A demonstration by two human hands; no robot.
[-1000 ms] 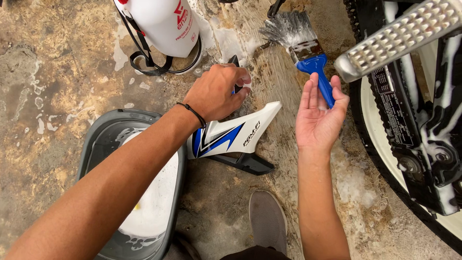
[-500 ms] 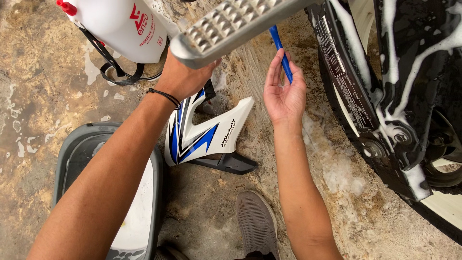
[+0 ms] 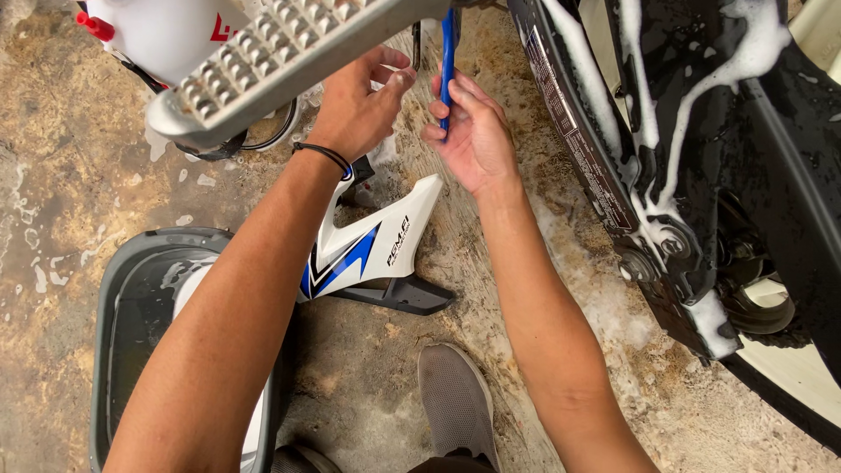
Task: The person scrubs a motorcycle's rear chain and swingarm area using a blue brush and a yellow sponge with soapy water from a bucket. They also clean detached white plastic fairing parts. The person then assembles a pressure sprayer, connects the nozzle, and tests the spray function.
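Observation:
My right hand [image 3: 473,131] grips the blue handle of a paintbrush [image 3: 448,44], held upright; its bristles are hidden behind a grey studded footrest [image 3: 280,61]. My left hand [image 3: 355,109], with a black band at the wrist, hovers just left of the brush handle with fingers spread, holding nothing. Below both hands a white, blue and black motorcycle fairing panel [image 3: 368,250] lies on the wet concrete floor.
A soapy black motorcycle body [image 3: 692,158] fills the right side. A white spray bottle with a red cap [image 3: 158,31] stands at top left. A grey tub [image 3: 131,289] sits at lower left. My grey shoe [image 3: 455,403] is at the bottom.
The view has swung left and closer, so the footrest now covers the brush head. My left hand lifted off the fairing panel toward the brush handle; the right hand keeps its hold.

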